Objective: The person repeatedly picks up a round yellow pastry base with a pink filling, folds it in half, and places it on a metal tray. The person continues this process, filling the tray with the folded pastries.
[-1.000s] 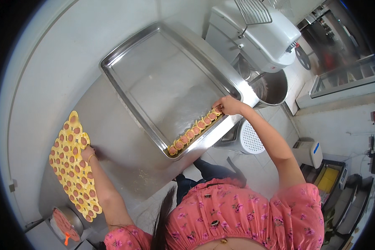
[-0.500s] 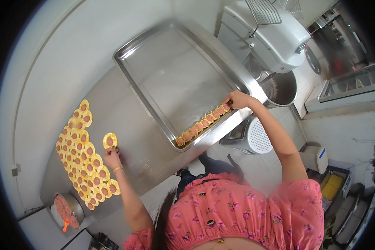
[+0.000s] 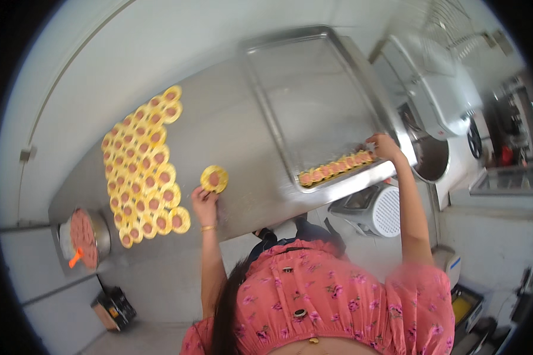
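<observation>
My left hand [image 3: 205, 205] pinches the lower edge of a round yellow wrapper [image 3: 208, 183] with a dab of pink filling [image 3: 215, 178] in its middle, over the steel table. To its left lies a sheet of overlapping yellow wrappers [image 3: 141, 177], most topped with pink filling. My right hand [image 3: 386, 147] is at the right end of a row of filled, folded wrappers [image 3: 336, 168] along the near edge of a large metal tray [image 3: 273, 127]. Its fingers are drawn together and slightly blurred; what they hold is hidden.
A metal bowl of pink filling [image 3: 84, 234] with an orange-handled tool [image 3: 76, 257] stands at the table's left end. Right of the tray is a white mixer [image 3: 435, 89] with a steel bowl [image 3: 431, 158]. A grey-white stool [image 3: 377, 212] stands below the table edge.
The view has turned and shifted. My left hand has carried the wrapper right and nearer, away from the sheet. My right hand remains by the row's end, its fingers slightly higher.
</observation>
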`<state>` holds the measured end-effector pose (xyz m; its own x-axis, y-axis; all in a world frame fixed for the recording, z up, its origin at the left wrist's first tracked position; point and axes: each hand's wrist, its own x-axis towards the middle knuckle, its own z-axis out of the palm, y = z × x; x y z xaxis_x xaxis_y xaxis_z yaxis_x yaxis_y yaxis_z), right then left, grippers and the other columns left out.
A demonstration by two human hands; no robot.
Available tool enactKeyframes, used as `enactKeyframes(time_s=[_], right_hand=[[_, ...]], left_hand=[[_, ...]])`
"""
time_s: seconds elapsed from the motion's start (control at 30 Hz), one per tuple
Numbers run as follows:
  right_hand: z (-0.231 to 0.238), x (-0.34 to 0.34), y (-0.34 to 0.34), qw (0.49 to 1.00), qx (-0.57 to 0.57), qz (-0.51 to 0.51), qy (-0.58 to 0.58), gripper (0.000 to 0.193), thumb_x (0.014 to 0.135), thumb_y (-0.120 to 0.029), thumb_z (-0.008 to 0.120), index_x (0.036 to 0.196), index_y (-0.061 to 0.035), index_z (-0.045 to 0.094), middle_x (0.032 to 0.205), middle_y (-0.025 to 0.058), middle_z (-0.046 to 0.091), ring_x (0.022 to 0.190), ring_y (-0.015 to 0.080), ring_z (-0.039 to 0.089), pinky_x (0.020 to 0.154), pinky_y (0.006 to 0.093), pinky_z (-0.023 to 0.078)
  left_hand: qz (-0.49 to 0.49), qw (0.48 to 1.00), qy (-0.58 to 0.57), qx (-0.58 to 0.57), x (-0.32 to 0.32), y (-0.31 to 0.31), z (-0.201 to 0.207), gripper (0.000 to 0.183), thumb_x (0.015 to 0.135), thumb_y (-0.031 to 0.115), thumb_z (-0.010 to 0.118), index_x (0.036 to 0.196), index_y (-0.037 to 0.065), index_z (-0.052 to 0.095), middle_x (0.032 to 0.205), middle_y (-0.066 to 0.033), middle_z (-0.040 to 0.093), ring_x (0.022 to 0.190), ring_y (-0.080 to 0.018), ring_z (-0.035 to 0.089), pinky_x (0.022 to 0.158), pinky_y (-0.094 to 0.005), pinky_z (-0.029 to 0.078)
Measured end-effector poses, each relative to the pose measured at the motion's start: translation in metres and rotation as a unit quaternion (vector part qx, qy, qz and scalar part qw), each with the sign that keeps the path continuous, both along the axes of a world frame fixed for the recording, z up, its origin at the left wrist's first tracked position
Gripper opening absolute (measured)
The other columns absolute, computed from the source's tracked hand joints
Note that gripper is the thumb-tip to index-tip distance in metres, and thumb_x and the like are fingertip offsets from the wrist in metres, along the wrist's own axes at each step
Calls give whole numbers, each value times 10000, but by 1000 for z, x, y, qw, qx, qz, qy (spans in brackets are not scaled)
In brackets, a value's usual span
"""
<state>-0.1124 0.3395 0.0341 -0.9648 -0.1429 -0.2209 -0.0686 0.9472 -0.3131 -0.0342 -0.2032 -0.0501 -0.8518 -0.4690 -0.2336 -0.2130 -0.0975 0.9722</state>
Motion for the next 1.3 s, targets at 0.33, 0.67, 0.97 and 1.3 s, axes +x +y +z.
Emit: enactKeyframes(time_s=[0.33, 0.67, 0.97, 1.3], right_hand=[[-30, 29, -343, 950, -300, 67, 56, 211, 762, -89, 652, 965, -33, 669, 930, 152, 624, 839, 332, 621, 762, 408, 503], [-78, 25, -419, 964, -244, -17, 104, 145, 717, -80, 681, 847, -21, 654, 797, 109, 625, 694, 255, 634, 667, 362, 510], [-77, 37, -410, 847, -513, -117, -67, 135, 776, 76, 542, 865, 36, 635, 846, 74, 653, 743, 114, 630, 685, 245, 499], [-67, 43, -408, 877, -479, -26, 23, 255, 751, 102, 629, 974, -9, 679, 941, 52, 669, 801, 130, 633, 711, 249, 521]], left_hand=[[-95, 989, -107, -44, 12, -28, 6, 349, 746, -7, 601, 1092, -30, 564, 912, -96, 671, 782, -146, 635, 705, -263, 514], [-124, 980, -75, -135, 18, -34, 7, 314, 810, -14, 601, 1117, -52, 547, 1003, -118, 650, 912, -165, 631, 794, -276, 513], [-120, 993, 1, 4, 17, -28, 4, 353, 832, -85, 531, 1181, -45, 563, 1057, -128, 660, 974, -167, 641, 835, -277, 524], [-144, 980, -1, -140, 7, -26, 0, 238, 823, -42, 611, 1059, -24, 638, 1065, -85, 645, 847, -136, 650, 757, -258, 522]])
